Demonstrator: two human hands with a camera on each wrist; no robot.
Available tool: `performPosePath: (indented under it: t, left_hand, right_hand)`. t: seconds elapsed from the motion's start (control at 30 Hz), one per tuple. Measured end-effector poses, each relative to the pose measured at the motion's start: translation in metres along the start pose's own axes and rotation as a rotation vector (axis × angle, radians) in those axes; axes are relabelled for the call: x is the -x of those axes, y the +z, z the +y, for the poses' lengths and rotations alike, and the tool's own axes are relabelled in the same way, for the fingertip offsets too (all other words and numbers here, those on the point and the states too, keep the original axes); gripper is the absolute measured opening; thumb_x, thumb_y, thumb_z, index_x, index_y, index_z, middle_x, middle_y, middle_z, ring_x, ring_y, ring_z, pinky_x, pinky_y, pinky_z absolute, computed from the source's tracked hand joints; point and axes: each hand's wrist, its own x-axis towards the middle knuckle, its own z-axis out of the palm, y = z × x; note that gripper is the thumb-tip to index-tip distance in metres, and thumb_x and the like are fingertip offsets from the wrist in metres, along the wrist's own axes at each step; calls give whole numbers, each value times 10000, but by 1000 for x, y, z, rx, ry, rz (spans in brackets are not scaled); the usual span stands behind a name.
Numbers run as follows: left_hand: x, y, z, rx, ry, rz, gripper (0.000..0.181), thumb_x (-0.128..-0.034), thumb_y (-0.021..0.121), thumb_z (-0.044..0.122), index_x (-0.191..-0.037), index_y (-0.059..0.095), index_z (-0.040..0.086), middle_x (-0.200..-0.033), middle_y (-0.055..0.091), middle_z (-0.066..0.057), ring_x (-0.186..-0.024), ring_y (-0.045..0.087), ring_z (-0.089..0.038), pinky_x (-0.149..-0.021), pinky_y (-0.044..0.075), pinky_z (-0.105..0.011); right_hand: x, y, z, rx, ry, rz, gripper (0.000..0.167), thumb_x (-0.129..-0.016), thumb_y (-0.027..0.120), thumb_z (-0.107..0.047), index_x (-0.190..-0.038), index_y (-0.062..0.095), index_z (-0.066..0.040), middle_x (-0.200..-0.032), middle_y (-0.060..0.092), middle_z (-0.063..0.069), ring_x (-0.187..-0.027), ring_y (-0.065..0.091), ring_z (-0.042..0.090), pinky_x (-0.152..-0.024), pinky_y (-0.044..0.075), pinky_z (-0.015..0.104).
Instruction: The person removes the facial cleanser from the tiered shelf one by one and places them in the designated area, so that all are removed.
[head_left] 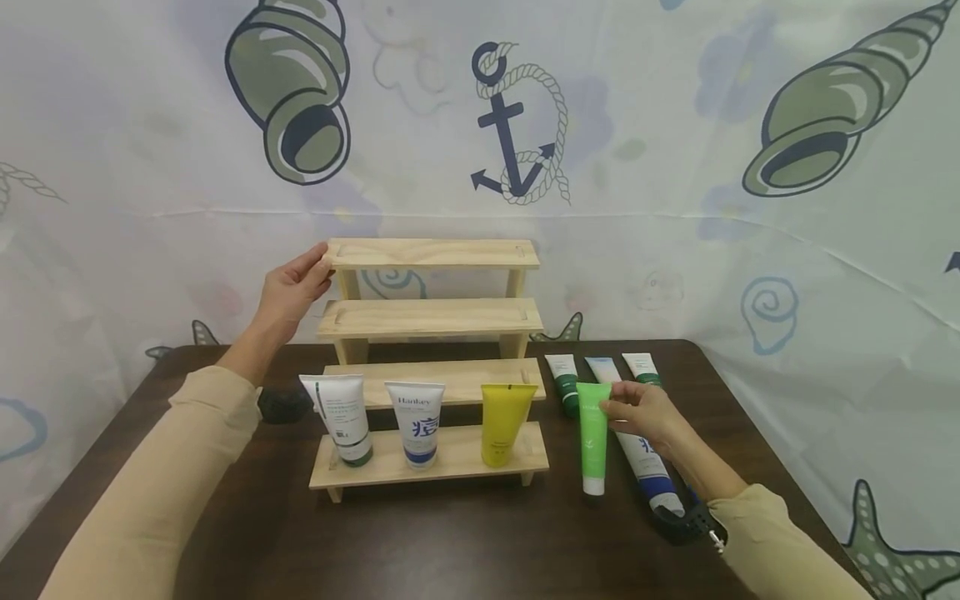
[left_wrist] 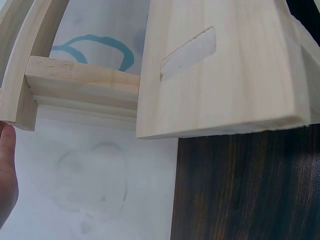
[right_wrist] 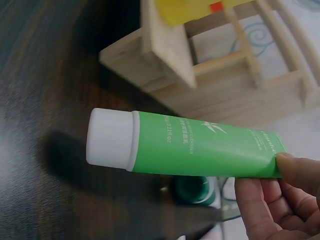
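My right hand pinches a green cleanser tube by its flat crimped end, right of the shelf. In the right wrist view the tube shows its white cap pointing left; thumb and fingers hold the other end. With my left hand I grip the left end of the top plank of a stepped wooden shelf. Only part of that hand shows in the left wrist view, by the plank's end. On the lowest step stand a white green-capped tube, a white blue-capped tube and a yellow tube.
Several more tubes lie on the dark wooden table right of the shelf, among them a long white tube with a blue band and a white-and-green tube. A patterned cloth hangs behind the table.
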Motion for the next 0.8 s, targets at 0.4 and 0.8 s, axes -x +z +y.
performPosePath:
  t: [0.4,0.8]
  left_hand:
    - [1,2,0,-20,-4,10,598,-936,559,271,-1459,327,96,-1497,311,-136,-1358,342,-246,-1068,349,-278]
    - [0,1,-1,8,0,9,596,-933,566,268,-1456,335,101,-1493,310,-145,-1356,345,-241,-1073,341,-280]
  right_hand:
    - [-8,2,24,10,60,-89,363,-900,599,-61,-1159,467,156,-945,581,81,-795,619,109,-780,600,307]
    - [-15,6,37,-27,129,-110,449,-904,581,-19,-1240,383,202,-977,562,115,-764,607,99,-727,603,269]
